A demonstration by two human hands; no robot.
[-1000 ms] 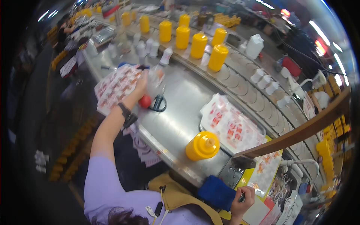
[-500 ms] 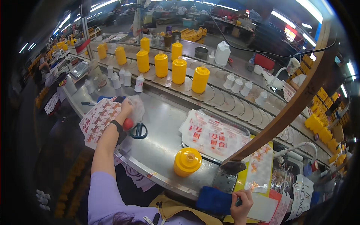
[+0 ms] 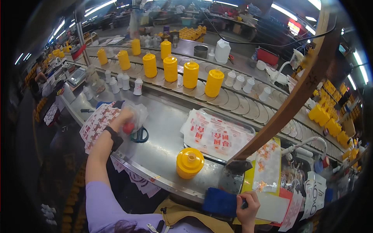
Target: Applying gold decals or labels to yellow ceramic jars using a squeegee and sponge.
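Observation:
My left hand (image 3: 125, 115) reaches over a crumpled clear plastic bag (image 3: 140, 112); its fingers are hidden and blurred, so its grip does not show. Just below it lie a round red thing (image 3: 128, 127) and dark-handled scissors (image 3: 140, 134). Beside the wrist is a sheet of brown and red printed decals (image 3: 100, 123). My right hand (image 3: 248, 206) is closed at the lower right, around a small dark thing I cannot make out, next to a folded blue cloth (image 3: 220, 202). A yellow bottle (image 3: 190, 163) stands upright on the metal table between the hands.
Several yellow bottles (image 3: 190, 75) stand on the plated conveyor (image 3: 248, 106) beyond the table, with small white bottles (image 3: 138, 86) near it. A tray holds red-printed decal sheets (image 3: 217, 136). A slanted wooden post (image 3: 287, 101) crosses the right side. A yellow board (image 3: 247, 181) lies nearby.
The view has shifted slightly. My left hand has moved over the plastic bag and the red thing. The conveyor's yellow bottles have moved right relative to the table. My right hand stays closed beside the cloth.

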